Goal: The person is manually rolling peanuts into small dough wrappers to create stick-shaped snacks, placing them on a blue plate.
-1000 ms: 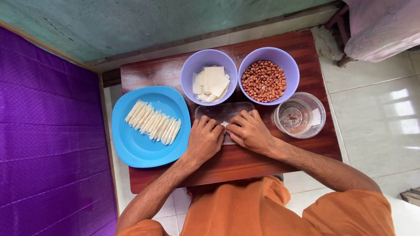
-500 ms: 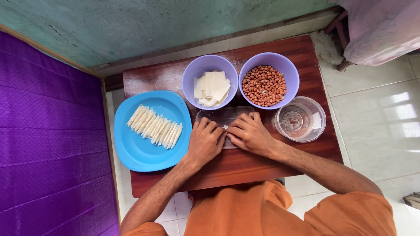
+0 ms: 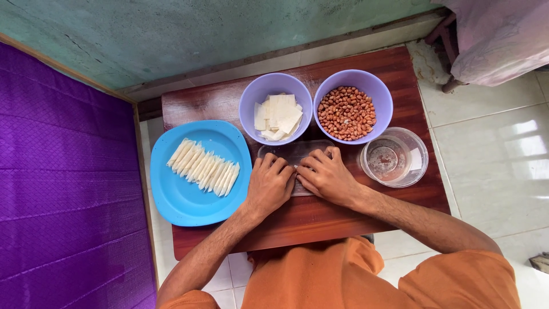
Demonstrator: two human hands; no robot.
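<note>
- Both hands are down on a clear plastic tray [image 3: 291, 153], w/ something small worked between the fingertips. Can't tell what it is, too hidden.
- Left hand [image 3: 270, 186]: palm down, fingers curled and bunched together, tips pressing on the tray near the middle.
- Right hand [image 3: 327, 177]: also palm down, fingers slightly fanned, tips meeting the left hand's tips. Whether it's pinching anything or just pressing, can't tell.
- The tray sits mid-table on the dark red wooden table [image 3: 343, 214], just below the two bowls, mostly covered by the hands.
- Lavender bowl [image 3: 275, 109] right above the left hand has thin white square sheets stacked loosely in it.
- 2nd lavender bowl [image 3: 353, 106] next to it is full of peanuts w/ red skins.
- Clear round container [image 3: 394, 157] just right of the right hand, looks like it has a bit of water.
- Blue plate [image 3: 197, 174] left of the left hand, w/ a neat diagonal row of pale rolled sticks [image 3: 203, 167] on it.
- Person is in an orange shirt [image 3: 366, 280]; purple mat [image 3: 63, 183] on the far left.
</note>
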